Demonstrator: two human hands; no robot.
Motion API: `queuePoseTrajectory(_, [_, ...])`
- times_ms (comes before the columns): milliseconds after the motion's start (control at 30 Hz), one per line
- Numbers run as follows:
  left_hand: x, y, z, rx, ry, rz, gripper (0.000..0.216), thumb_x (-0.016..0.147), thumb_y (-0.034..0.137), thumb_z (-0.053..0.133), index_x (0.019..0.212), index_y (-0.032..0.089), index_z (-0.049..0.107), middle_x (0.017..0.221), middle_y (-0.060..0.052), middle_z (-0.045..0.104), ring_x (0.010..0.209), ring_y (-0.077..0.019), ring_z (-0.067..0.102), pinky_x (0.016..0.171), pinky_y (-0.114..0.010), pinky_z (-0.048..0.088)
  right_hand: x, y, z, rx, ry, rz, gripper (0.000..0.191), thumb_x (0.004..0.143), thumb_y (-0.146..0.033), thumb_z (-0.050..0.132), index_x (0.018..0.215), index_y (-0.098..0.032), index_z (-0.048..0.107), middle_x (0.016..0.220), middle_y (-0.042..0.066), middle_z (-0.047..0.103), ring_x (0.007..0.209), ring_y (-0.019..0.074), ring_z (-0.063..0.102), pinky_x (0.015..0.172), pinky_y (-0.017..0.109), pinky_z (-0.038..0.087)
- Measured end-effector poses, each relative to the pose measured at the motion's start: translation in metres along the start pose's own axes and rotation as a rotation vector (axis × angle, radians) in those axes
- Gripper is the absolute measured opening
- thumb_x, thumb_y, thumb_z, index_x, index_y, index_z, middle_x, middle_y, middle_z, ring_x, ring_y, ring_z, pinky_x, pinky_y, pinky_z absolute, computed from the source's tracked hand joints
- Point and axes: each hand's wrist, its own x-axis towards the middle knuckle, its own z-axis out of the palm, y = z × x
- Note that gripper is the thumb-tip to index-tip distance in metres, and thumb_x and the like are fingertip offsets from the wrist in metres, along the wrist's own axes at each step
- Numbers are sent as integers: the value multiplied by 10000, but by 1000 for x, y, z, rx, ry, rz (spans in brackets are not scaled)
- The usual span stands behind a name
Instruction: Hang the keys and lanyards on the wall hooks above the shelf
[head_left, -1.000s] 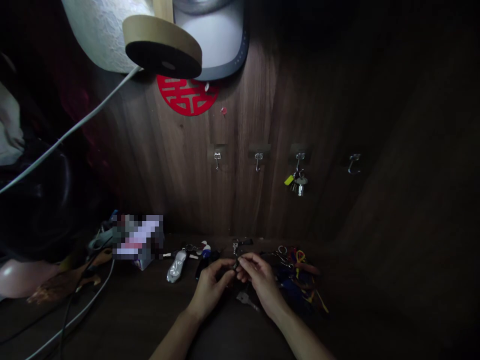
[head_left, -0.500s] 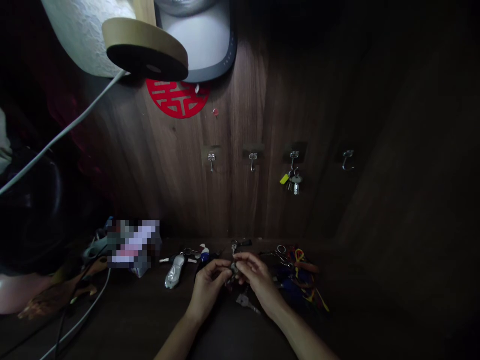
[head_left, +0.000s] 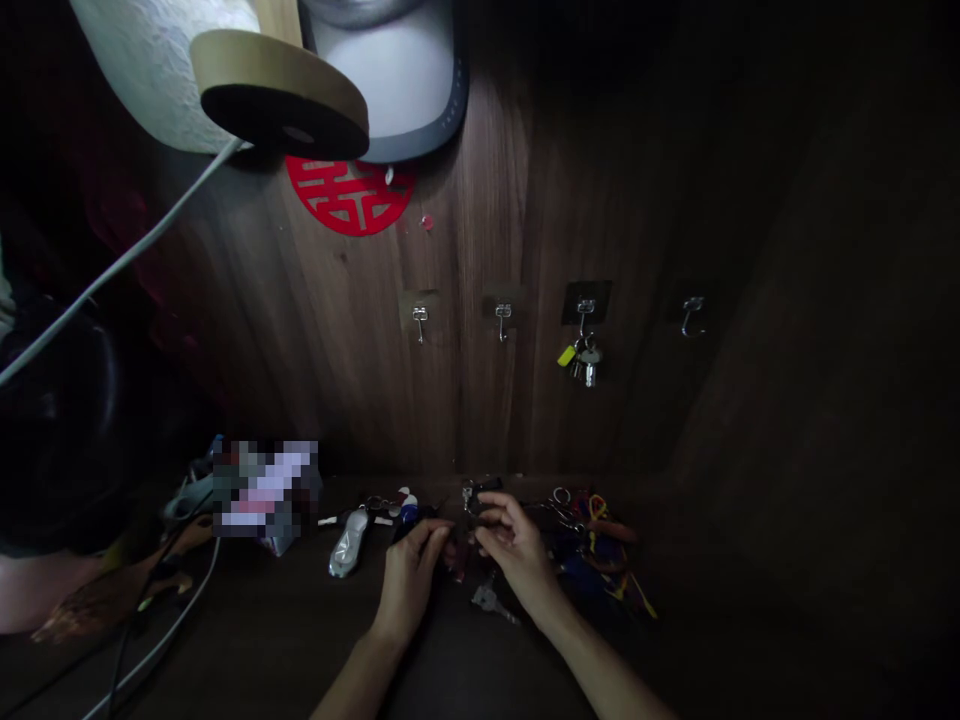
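My left hand point(head_left: 407, 575) is closed in a pinch, thumb against the fingers. A small dark reddish item point(head_left: 459, 565) shows just beyond its fingertips; its kind is too dim to tell. To its right, my right hand point(head_left: 521, 560) has thumb and index finger apart, with the other fingers partly bent. A silver key point(head_left: 493, 602) lies on the dark surface below the hands. Behind the fingers is a small metal clasp point(head_left: 469, 495) with a black tag. Left of my left hand lies a silver key fob point(head_left: 349, 543) with a chain.
Keys hang from a wall hook point(head_left: 585, 310); other hooks point(head_left: 502, 315) flank it. Cords and key rings point(head_left: 600, 550) lie tangled on the right. A round lamp point(head_left: 281, 95) with a white cable point(head_left: 142, 245) is at upper left, beside a cap point(head_left: 390, 90).
My right hand's thumb and index finger have spread and moved apart from my left hand's fingertips. The small metallic item formerly between both hands is now hardly visible. The view shifted slightly.
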Motion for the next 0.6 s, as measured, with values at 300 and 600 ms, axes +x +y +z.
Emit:
queuePoseTrajectory(300, [2,11,1,-330,-106,-73,368,781,521,539,745,167,633,519,38,571,492,-133,550,540,-252,492,0,5,-7,-204,-16,-160,206,736,-319,596,900,-201,635,778,14,621,700,160,577,630,264,458])
queuePoseTrajectory(600, [3,10,1,-337,-90,-64,347,788,488,539,724,159,632,508,44,557,483,-123,540,537,-242,477,-1,-2,-9,-402,-46,-295,156,799,-332,549,781,-201,631,767,21,613,738,173,571,615,246,430])
